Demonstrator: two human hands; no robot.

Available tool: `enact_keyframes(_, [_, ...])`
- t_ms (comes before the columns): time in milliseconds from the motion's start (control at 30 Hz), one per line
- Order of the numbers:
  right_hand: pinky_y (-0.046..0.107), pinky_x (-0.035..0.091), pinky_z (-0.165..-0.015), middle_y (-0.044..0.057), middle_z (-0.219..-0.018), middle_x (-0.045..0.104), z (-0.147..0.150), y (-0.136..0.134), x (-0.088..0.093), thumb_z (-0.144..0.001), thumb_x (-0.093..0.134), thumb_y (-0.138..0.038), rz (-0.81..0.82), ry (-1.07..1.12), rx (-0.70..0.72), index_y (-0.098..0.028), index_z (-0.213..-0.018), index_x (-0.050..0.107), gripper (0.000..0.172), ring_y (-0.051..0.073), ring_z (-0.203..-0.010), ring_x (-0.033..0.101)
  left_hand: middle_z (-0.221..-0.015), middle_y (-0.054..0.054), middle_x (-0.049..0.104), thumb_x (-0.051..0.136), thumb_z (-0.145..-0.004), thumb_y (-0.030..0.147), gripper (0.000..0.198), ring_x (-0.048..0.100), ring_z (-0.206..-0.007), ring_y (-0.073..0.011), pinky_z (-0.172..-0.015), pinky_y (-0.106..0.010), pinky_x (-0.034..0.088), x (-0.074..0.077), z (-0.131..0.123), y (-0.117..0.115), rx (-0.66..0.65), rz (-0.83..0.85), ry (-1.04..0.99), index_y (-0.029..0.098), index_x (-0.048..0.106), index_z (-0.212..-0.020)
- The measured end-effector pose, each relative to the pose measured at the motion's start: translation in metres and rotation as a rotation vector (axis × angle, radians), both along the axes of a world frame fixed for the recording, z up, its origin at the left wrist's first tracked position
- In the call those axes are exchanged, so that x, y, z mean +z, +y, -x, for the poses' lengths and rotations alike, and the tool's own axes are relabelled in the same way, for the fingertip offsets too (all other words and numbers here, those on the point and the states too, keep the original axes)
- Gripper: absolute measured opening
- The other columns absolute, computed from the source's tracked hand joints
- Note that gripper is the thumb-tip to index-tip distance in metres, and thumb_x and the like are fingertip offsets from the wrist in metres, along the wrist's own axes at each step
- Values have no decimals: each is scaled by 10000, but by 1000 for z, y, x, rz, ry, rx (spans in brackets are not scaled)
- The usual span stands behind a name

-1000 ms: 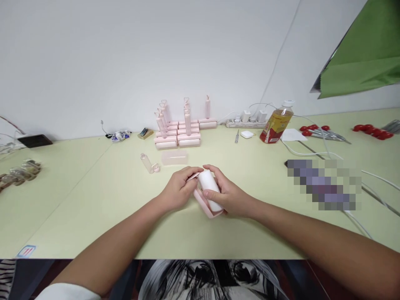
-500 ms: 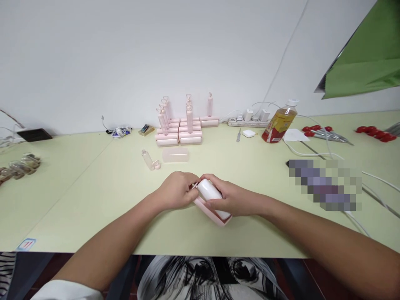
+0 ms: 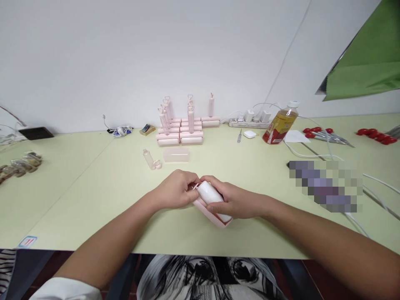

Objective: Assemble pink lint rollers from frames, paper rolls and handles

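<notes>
At the near middle of the table, my right hand is closed round a smooth white roller and its pink case. The roller lies lengthwise in the case, tilted down to the right. My left hand pinches at the case's upper left end, where a thin pale pink piece shows by the fingertips. Fingers hide most of that piece. Beyond my hands lie a clear pinkish cover, a small clear bottle and a pink cap with a loop.
Several pink cases with white rollers stand stacked by the wall, with clear pink tubes upright on them. Rightward are a power strip, a drink bottle, red-handled pliers and white cables. Wrapped items lie far left.
Both hands keep the same hold on the roller and case. The whole view has shifted slightly; I see no other clear movement.
</notes>
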State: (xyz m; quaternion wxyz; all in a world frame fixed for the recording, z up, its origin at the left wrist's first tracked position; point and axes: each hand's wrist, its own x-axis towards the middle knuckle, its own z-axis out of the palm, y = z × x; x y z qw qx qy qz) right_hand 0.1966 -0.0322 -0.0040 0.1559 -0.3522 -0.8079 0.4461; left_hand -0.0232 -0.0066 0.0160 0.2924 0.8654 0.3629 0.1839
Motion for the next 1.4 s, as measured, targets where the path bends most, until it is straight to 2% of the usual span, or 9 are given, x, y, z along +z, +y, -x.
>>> enact_keyframes(200, [259,420,-682,53,-1020,590,-4,1,-1,-856,621,-364,1,-30,58,-229,-1335,358,563,178,-822,548,-605,35,524,548,-687,164,29,444,-552,-92,-488,-205,296,1,4,-1,-19,130,-22,160,577,-687])
enact_keyframes(500, [249,425,-647,41,-959,591,-6,1,-1,-852,628,-337,-38,-36,64,-219,-1360,340,596,166,-763,550,-628,32,537,587,-750,198,57,454,-567,-86,-503,-202,314,1,6,-2,-25,166,-73,152,594,-717])
enact_keyframes(733, [248,444,-639,69,-1016,610,-2,-4,-8,-865,625,-441,-55,82,50,-195,-1441,261,725,160,-754,567,-680,13,579,676,-790,412,288,472,-591,-87,-527,-199,355,1,16,7,-63,341,-173,133,656,-861])
enact_keyframes(833, [282,466,-682,122,-1122,616,-1,-4,-12,-877,598,-476,-119,110,-3,-172,-1493,187,801,185,-799,590,-775,-11,626,633,-835,439,359,511,-643,-105,-575,-217,390,-1,15,9,-77,271,-224,146,659,-1041])
enact_keyframes(1000, [378,478,-794,188,-1236,588,-2,-3,-15,-924,479,-537,-153,59,-97,-114,-1540,-17,897,266,-954,600,-1096,-68,645,598,-854,462,511,589,-879,-180,-732,-273,448,-10,0,1,-124,32,-201,195,513,-1282])
enact_keyframes(1067, [404,470,-837,196,-1262,576,-2,-4,-14,-945,431,-534,-127,47,-86,-108,-1541,-59,882,290,-1028,584,-1052,-61,653,585,-853,495,536,599,-850,-184,-715,-280,448,-16,-5,-3,-92,3,-174,193,485,-1285])
enact_keyframes(1167, [431,454,-878,206,-1273,568,-1,-5,-14,-949,405,-542,-109,60,-55,-88,-1538,-80,888,312,-1084,563,-903,-24,646,542,-875,506,457,582,-742,-158,-652,-264,425,-24,-7,-4,-42,-3,-171,187,513,-1202])
enact_keyframes(1300, [435,444,-887,211,-1297,547,1,-6,-17,-942,427,-532,-102,84,-45,-95,-1542,-54,885,305,-1078,564,-834,-1,622,564,-860,499,412,556,-701,-141,-627,-251,406,-27,-6,-3,-33,8,-202,188,531,-1128])
enact_keyframes(1400, [396,466,-834,175,-1272,559,1,-3,-20,-919,495,-509,-65,167,-94,-152,-1548,-11,883,264,-1002,592,-797,8,609,584,-845,501,398,536,-678,-137,-615,-247,399,-28,-6,-1,23,47,-240,186,546,-1085])
